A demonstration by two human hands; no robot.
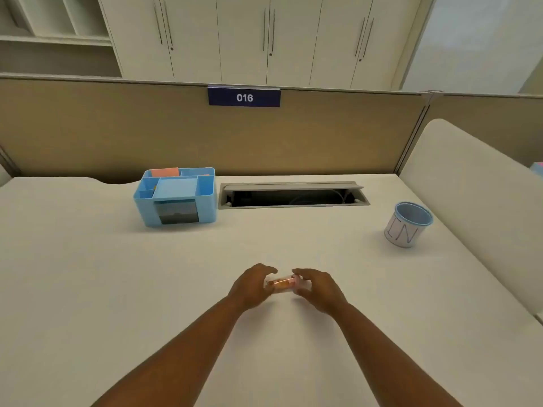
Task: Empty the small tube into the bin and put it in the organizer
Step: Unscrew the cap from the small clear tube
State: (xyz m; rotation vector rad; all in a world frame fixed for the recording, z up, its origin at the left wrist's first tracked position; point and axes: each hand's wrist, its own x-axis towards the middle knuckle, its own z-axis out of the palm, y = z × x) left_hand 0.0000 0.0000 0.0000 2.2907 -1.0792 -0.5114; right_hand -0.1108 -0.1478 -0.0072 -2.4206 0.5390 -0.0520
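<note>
Both hands meet low over the tabletop (117,289), the left hand (252,286) and right hand (318,289) each clamped on one end of the small clear tube (282,284), which lies sideways between them with something orange inside. The blue organizer (176,198) stands far left, the bin (407,224) well apart at far right
</note>
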